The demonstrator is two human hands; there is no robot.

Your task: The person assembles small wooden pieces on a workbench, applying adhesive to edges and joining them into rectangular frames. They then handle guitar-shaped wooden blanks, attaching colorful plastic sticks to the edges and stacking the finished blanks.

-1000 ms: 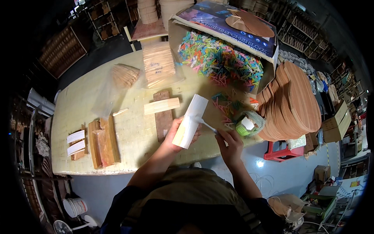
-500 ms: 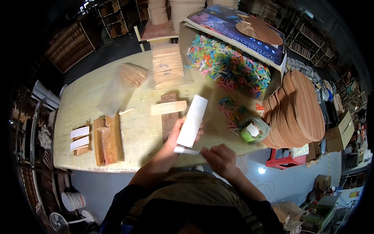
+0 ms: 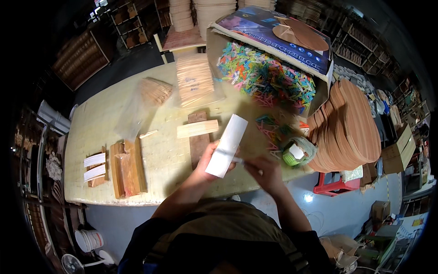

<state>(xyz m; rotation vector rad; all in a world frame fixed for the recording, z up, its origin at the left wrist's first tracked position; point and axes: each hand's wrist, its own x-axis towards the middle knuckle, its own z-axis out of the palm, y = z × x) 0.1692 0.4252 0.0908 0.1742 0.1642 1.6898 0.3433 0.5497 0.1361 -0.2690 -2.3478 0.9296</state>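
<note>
Since the left hand (image 3: 207, 160) clasps the white block (image 3: 228, 145) by its long edges, a hard stroke from the slim tool (image 3: 238, 160), pinched in the right hand (image 3: 265, 172), could tilt or unevenly smear it. Block: flat, oblong, white-faced with a greyish band, slanted, held above the near side of the table (image 3: 157, 171).

Wht slab (image 3: 226, 146) smooth, clips (image 3: 269, 75) plast.

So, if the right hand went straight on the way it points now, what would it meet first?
Most likely the white-faced piece in the left hand, near its right edge; that hand's fingers show there too, and depth leaves unclear which comes first.
</note>
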